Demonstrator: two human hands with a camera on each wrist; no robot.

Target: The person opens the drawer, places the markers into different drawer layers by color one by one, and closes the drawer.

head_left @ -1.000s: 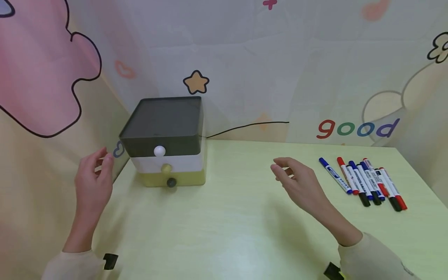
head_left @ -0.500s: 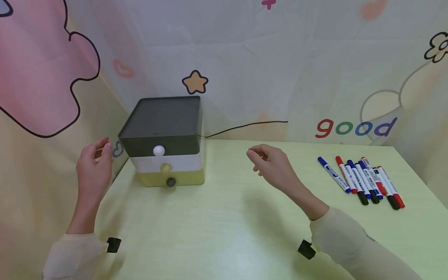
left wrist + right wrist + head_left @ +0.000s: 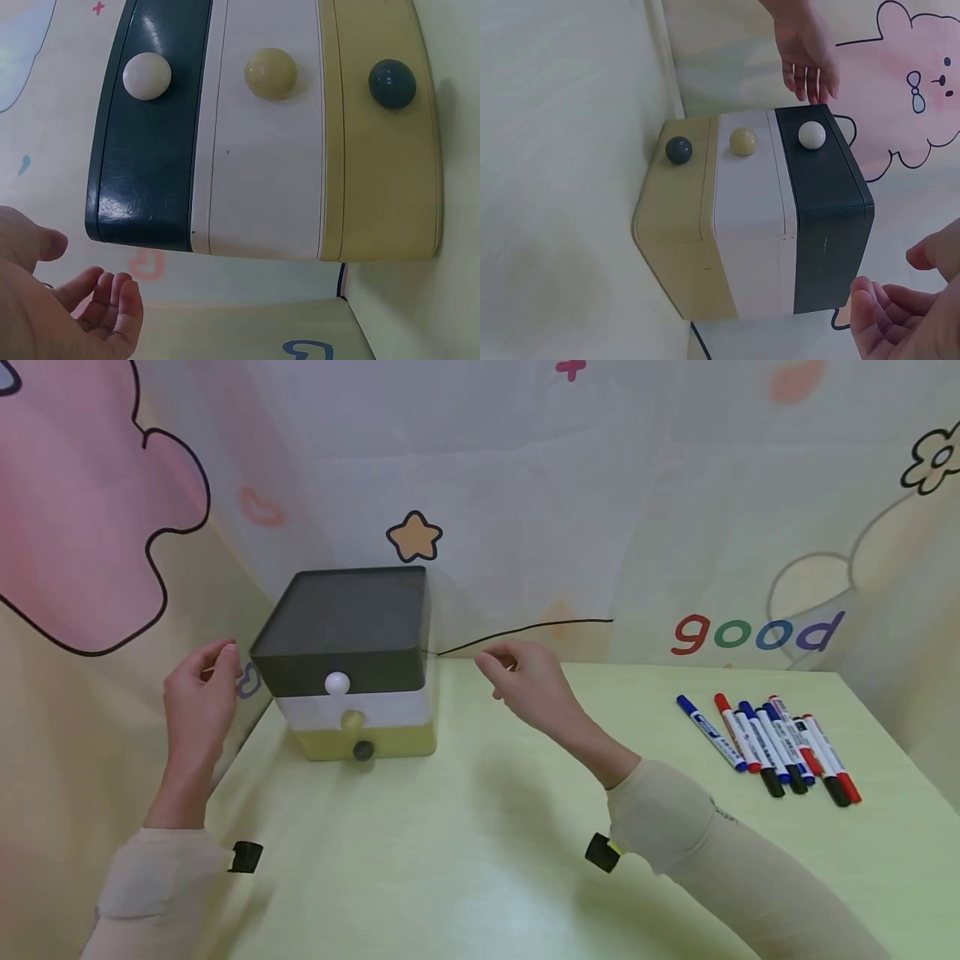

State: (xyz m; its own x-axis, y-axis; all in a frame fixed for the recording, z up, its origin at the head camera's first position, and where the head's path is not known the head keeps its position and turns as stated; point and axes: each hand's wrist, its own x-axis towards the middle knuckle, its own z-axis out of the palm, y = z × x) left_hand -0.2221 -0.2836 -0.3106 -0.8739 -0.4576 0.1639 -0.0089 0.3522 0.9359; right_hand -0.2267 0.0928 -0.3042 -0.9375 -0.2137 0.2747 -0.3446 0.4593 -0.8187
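A small three-tier drawer box (image 3: 352, 672) stands at the back left of the table. Its dark green top tier has a white knob (image 3: 337, 683), the white middle tier a yellow knob (image 3: 271, 73), and the yellow bottom tier a dark knob (image 3: 679, 150). All tiers sit flush. My left hand (image 3: 201, 697) hovers just left of the box, fingers loosely bent and holding nothing. To the box's right, my right hand (image 3: 528, 685) is in the air, also with loosely bent fingers around nothing. Both hands are apart from the box in the wrist views.
Several whiteboard markers (image 3: 772, 743) with blue, red and black caps lie side by side at the right of the table (image 3: 420, 860). A printed cloth (image 3: 525, 510) hangs behind the table and along its left side.
My right hand has moved left and slightly up, from near the markers toward the box. The left hand has risen a little beside the box. Box and markers stay put.
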